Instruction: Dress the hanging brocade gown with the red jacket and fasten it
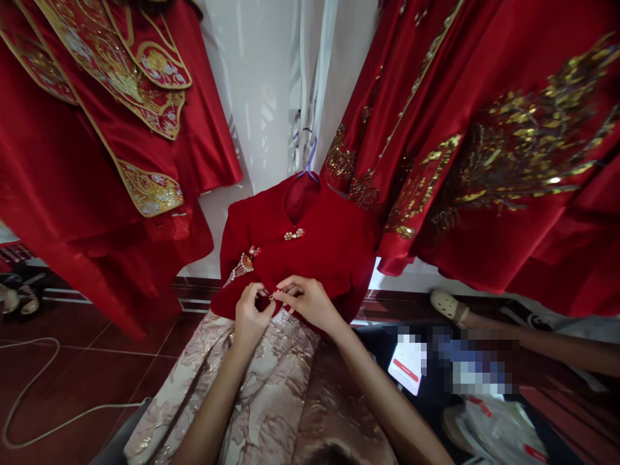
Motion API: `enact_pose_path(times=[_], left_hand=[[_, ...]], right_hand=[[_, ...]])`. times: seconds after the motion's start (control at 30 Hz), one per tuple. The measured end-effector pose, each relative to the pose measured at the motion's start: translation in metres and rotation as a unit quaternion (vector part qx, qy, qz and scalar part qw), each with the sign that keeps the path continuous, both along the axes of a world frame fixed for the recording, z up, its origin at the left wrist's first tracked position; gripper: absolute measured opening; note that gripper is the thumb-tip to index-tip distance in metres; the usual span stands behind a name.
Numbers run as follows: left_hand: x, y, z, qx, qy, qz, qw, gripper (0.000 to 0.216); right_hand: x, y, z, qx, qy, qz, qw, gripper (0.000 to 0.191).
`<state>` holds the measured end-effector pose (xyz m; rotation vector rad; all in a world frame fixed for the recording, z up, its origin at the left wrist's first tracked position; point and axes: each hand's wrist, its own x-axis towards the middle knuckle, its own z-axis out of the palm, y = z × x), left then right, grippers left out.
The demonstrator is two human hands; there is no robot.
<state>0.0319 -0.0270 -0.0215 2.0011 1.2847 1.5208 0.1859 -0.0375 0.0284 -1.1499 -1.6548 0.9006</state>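
Observation:
A red jacket (314, 252) hangs in front of me on a purple hanger (309, 158). Below its collar sits a beaded fastener (293, 234), and a tasselled ornament (245, 263) is fixed at the left of its front. My left hand (252, 313) is closed in a pinch at the jacket's lower front edge. Beside it, my right hand (309, 300) pinches a small beaded piece (272, 297) at the same edge. The fingertips almost meet, and the piece is too small and covered to make out fully. A pale brocade skirt (276, 374) spreads below both hands.
Red embroidered garments (150, 129) hang at left, and sequinned red ones (513, 161) at right. A lit phone (407, 365) lies on a dark surface near a plastic-wrapped pack (504, 426). Another person's leg wears a clog (448, 305). A cable (29, 394) crosses the tiled floor.

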Motion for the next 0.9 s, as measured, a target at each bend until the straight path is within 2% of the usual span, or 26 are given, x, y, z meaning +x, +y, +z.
enact_pose_path(times=[0.17,0.37,0.53,0.73,0.9], left_hand=[[0.005,0.002,-0.001,-0.024,0.01,0.039,0.999,0.012],[0.003,0.004,0.0,-0.052,-0.026,0.022,0.998,0.013],[0.0,0.003,0.004,-0.081,-0.043,-0.004,0.996,0.016],[-0.001,0.006,0.004,-0.097,-0.048,-0.004,0.994,0.015],[-0.002,0.006,0.008,-0.104,-0.042,-0.01,0.994,0.015]], right_hand=[[-0.007,0.006,-0.012,0.019,-0.004,-0.038,0.999,0.023],[-0.008,0.012,-0.023,0.074,-0.019,-0.085,0.993,0.021],[-0.005,0.013,-0.023,0.081,-0.009,-0.087,0.993,0.019],[-0.001,0.011,-0.019,0.068,-0.005,-0.054,0.996,0.019],[-0.001,0.012,-0.022,0.075,-0.01,-0.067,0.995,0.02]])
